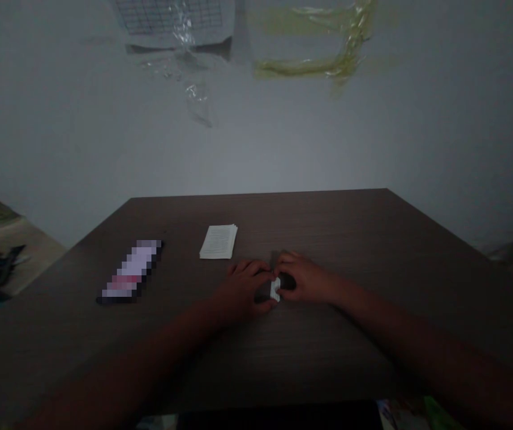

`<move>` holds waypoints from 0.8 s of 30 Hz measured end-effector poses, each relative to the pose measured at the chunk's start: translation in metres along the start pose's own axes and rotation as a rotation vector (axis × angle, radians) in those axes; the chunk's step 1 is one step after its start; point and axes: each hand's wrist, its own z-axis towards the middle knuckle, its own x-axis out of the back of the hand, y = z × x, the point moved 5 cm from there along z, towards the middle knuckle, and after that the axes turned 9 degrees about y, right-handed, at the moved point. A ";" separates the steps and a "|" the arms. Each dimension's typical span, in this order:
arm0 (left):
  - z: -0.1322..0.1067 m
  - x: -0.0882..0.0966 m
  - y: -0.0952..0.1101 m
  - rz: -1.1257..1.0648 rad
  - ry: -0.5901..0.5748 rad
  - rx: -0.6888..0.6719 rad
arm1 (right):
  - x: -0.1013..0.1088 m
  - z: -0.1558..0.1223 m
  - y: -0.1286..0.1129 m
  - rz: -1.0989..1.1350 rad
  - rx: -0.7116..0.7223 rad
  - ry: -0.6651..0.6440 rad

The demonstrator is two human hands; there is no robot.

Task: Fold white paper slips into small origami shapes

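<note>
A small folded strip of white paper (275,289) is between my two hands near the middle of the table. My left hand (243,289) curves around its left side, with thumb and forefinger at its two ends. From the other side, my right hand (301,279) pinches the paper between thumb and bent fingers. Part of the paper is hidden by the fingertips. Beyond my left hand lies a small stack of white paper sheets (219,242) with lines of print on the top one.
The brown wood-grain table (350,227) stands against a pale wall (283,137). At the left lies a phone (131,272) with its lit screen blurred out. Taped paper (175,21) and yellowed tape (301,67) cling to the wall. Various items sit on the floor at far left.
</note>
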 end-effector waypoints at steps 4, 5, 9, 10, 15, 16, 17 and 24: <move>0.000 0.001 -0.001 -0.007 0.014 0.013 | 0.001 -0.001 -0.008 -0.050 0.010 0.004; 0.000 0.000 -0.001 -0.007 0.017 0.006 | 0.001 -0.002 -0.010 -0.059 0.014 0.010; 0.000 -0.001 -0.002 -0.012 0.021 -0.014 | 0.002 -0.004 -0.011 -0.067 0.016 0.031; 0.000 -0.001 -0.002 -0.010 0.019 -0.013 | 0.001 -0.004 -0.011 -0.066 0.017 0.029; 0.001 0.001 0.003 0.041 -0.042 -0.002 | -0.002 -0.001 -0.003 -0.091 0.035 0.023; 0.001 0.001 0.004 0.053 -0.055 0.005 | -0.003 0.000 -0.001 -0.095 0.037 0.030; 0.001 0.001 0.005 0.061 -0.063 0.012 | -0.003 0.001 0.001 -0.097 0.040 0.036; 0.002 0.002 0.007 0.087 -0.063 0.028 | -0.005 0.007 0.009 -0.111 0.076 0.013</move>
